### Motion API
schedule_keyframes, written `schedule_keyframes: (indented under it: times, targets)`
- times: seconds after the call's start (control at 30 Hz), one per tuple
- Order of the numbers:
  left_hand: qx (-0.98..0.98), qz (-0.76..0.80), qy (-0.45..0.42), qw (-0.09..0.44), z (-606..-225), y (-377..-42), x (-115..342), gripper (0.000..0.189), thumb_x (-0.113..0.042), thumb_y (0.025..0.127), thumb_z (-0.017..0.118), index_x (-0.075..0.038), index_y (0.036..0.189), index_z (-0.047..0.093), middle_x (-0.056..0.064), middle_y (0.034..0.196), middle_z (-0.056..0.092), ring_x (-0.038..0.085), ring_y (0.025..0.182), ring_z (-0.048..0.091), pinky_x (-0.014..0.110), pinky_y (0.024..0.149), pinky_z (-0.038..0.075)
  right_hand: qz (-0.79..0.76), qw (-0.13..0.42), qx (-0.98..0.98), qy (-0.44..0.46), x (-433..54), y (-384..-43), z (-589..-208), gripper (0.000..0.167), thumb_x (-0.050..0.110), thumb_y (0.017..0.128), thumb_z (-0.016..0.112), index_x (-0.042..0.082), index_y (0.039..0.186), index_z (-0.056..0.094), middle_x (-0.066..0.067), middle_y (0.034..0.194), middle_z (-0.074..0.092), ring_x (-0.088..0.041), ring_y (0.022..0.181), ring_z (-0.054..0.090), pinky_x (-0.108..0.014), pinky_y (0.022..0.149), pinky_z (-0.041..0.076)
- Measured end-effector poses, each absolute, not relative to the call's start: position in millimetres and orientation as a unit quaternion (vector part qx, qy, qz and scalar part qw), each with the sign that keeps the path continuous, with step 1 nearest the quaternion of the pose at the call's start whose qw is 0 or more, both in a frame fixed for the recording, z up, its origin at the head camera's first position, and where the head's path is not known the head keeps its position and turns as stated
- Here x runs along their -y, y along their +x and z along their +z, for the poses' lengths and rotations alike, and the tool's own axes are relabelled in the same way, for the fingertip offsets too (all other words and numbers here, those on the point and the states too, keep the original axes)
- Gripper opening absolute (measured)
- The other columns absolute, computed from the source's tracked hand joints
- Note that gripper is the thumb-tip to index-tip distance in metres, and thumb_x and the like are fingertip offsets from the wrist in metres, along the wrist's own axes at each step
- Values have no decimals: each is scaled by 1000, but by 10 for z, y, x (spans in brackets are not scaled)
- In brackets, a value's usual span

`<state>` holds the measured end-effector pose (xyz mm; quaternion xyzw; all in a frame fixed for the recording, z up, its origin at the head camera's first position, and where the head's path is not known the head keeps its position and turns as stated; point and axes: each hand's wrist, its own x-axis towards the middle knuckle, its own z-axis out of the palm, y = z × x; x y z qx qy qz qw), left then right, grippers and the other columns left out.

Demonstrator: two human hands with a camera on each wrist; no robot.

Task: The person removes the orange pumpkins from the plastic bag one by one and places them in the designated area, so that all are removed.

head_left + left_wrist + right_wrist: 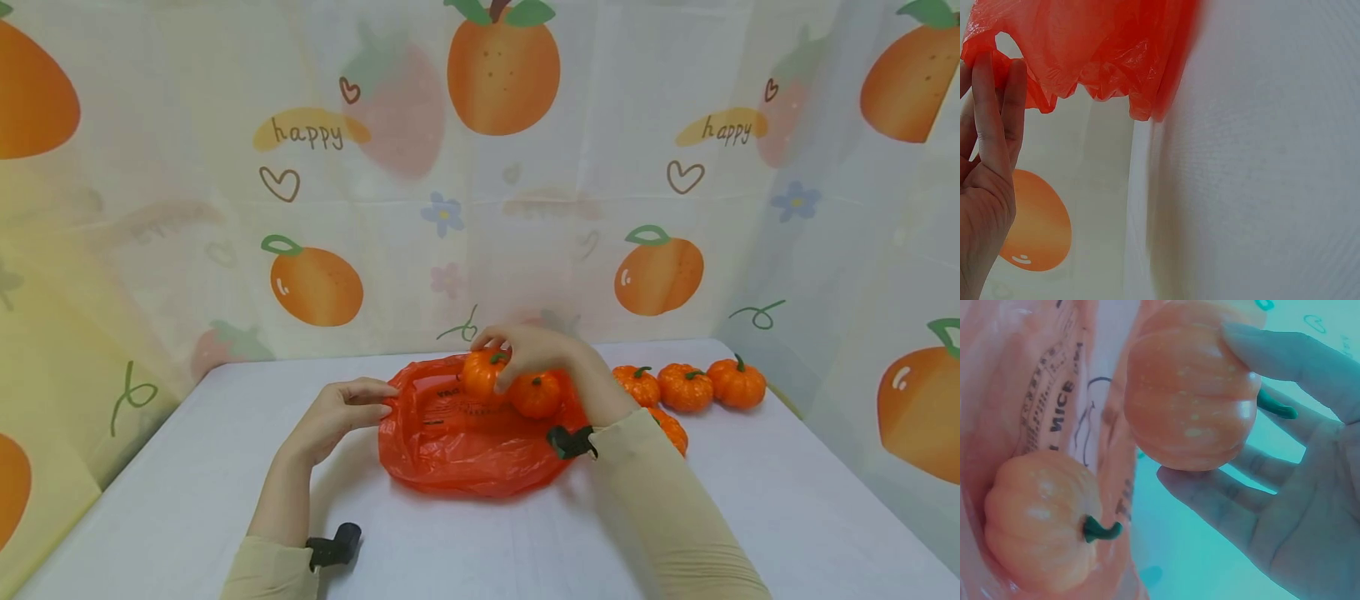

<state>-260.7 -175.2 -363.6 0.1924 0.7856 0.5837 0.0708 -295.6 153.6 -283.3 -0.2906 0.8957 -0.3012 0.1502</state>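
Note:
My right hand (538, 350) grips a small orange pumpkin (480, 377) with a green stem, above the far part of a red plastic bag (480, 471). The right wrist view shows thumb and fingers around this held pumpkin (1191, 394). Another pumpkin (537, 398) lies in the bag, close under the right hand. At the bag's left edge, my left hand (337, 417) pinches the thin plastic. From the left wrist, the bag (1097, 44) spreads out from the fingertips, its edge wrinkled.
Several more pumpkins (686, 387) stand on the white table (187, 483) to the right of the bag; my right forearm partly covers one nearer pumpkin (671, 432). A fruit-patterned cloth (495, 208) hangs behind the table and along both sides.

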Motion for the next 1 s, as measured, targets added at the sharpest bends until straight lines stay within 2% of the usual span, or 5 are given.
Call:
schedule_keyframes:
  times: [0.23, 0.67, 1.0]
  targets:
    - [-786, 584, 188, 73, -3635, -2606, 1753, 36, -13, 91, 66, 5, 122, 65, -12, 109, 68, 6, 99, 69, 23, 88, 58, -298, 117, -900, -295, -1645, -2902, -2737, 62, 14, 75, 81, 24, 132, 59, -3, 139, 57, -29, 130, 55, -42, 104, 51]
    - [-785, 585, 191, 72, -3637, -2615, 1745, 35, -13, 92, 66, 5, 122, 65, -11, 110, 68, 6, 99, 70, 24, 88, 58, -304, 101, -904, -282, -1842, -2787, -2667, 62, 14, 76, 78, 15, 134, 57, -8, 138, 56, -33, 127, 53, -46, 104, 50]
    - [-786, 583, 193, 71, -3639, -2622, 1749, 35, -13, 91, 66, 5, 122, 65, -12, 109, 68, 6, 98, 70, 24, 88, 58, -288, 75, -919, -259, -2041, -2720, -2685, 61, 15, 75, 79, 23, 132, 58, -2, 137, 56, -29, 128, 49, -48, 107, 47]
